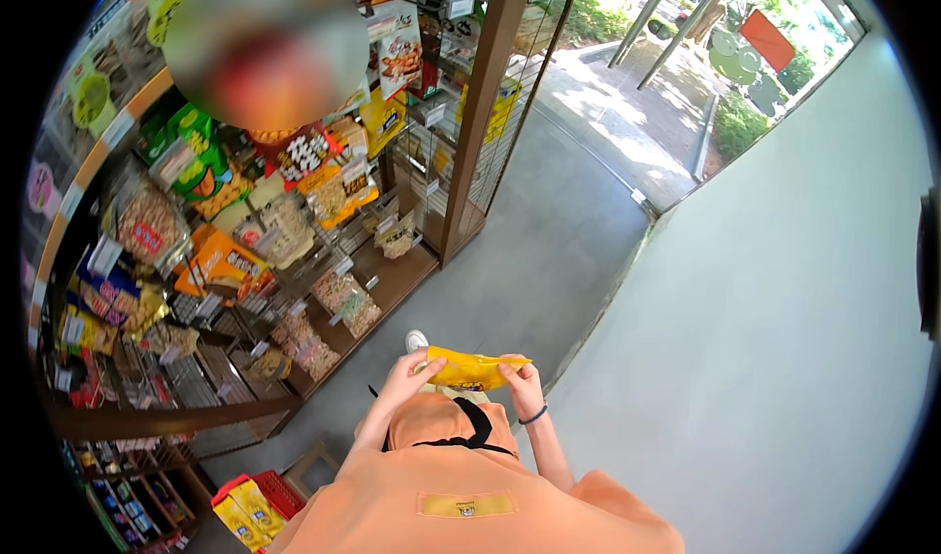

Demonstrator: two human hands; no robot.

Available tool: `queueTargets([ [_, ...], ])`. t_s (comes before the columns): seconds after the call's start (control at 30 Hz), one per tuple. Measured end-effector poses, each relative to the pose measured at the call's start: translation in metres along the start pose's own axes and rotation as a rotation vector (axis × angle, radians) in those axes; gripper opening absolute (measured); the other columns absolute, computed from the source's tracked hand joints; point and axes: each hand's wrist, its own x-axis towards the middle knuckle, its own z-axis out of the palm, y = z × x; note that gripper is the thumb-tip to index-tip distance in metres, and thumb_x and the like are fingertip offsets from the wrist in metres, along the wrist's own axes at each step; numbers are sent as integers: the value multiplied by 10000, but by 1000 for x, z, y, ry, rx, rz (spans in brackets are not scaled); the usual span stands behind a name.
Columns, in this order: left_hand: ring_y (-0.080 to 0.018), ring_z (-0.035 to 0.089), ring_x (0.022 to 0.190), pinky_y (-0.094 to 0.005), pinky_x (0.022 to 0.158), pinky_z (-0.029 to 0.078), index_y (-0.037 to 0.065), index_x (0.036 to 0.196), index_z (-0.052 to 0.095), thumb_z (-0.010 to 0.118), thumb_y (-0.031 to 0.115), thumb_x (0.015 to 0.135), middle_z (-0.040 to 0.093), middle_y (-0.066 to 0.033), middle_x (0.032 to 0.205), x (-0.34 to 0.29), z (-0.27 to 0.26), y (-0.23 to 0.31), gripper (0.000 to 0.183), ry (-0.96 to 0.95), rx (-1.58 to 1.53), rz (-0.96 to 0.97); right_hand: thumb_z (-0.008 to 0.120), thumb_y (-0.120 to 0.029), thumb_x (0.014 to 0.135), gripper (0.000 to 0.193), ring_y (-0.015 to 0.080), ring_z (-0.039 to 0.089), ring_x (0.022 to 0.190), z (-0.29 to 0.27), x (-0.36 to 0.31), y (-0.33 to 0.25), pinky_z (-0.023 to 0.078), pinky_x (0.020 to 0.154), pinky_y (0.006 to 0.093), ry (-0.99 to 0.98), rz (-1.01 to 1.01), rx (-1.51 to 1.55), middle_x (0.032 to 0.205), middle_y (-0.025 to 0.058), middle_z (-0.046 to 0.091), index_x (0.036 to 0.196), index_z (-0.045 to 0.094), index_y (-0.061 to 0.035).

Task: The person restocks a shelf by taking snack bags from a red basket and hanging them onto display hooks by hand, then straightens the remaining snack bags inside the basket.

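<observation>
A yellow snack bag (pixel 469 370) is stretched level between my two hands, in front of my waist. My left hand (pixel 405 376) pinches its left end, thumb on the near face. At the other end, my right hand (pixel 522 377) grips the upper corner, and a dark band circles that wrist. The bag's top edge faces up toward me, and most of its front is turned out of sight. Whether it is sealed, I cannot tell.
A brown wire-mesh shelf rack (pixel 467 142) full of snack packets stands to the left. Lower left, yellow packets (pixel 250 511) lie by a red basket (pixel 278 493). A pale wall (pixel 765 309) runs along the right; grey floor (pixel 549 201) leads to a glass front.
</observation>
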Motion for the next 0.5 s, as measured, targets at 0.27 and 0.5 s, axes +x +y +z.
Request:
queueTargets([
  [0.27,-52,467,670,-197,616,383,-10,857,573,570,195,803,517,30,703,83,-47,34,213,-54,-91,9,567,-137,799,152,79,511,803,41,99,-33,400,740,225,-172,36,-1,866,21,574,901,532,-30],
  [0.5,-81,518,735,-199,662,410,-16,887,571,591,140,780,570,-24,790,134,-87,51,189,18,-59,-17,580,-158,799,128,37,497,675,79,175,-43,420,621,190,-271,114,-121,745,-26,547,786,501,-58],
])
